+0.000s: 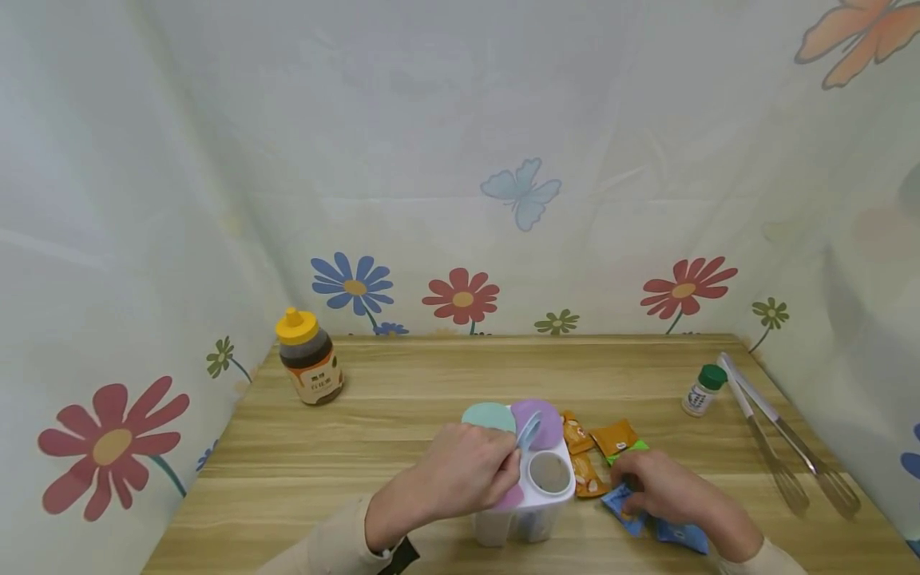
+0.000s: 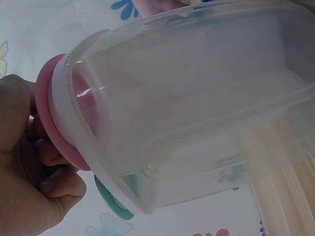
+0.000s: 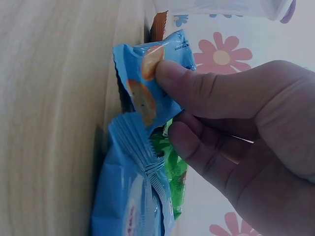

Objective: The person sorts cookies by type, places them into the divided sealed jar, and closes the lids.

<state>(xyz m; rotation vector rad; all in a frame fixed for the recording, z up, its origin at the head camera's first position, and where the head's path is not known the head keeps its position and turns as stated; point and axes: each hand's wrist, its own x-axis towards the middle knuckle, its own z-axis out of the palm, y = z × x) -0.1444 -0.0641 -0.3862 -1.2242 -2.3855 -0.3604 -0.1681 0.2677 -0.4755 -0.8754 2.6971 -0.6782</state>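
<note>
one blue biscuit packet (image 3: pixel 138 83) is pinched in the right grip (image 1: pixel 661 487), close to the tabletop (image 1: pixel 431 359) and to the right of the clear container (image 2: pixel 197 98). we note that the container's unlidded round opening (image 1: pixel 549 473) lies leftward of this packet, nearer the left grip (image 1: pixel 467 467), which holds a light-blue lid (image 1: pixel 530 431) tilted on edge.
</note>
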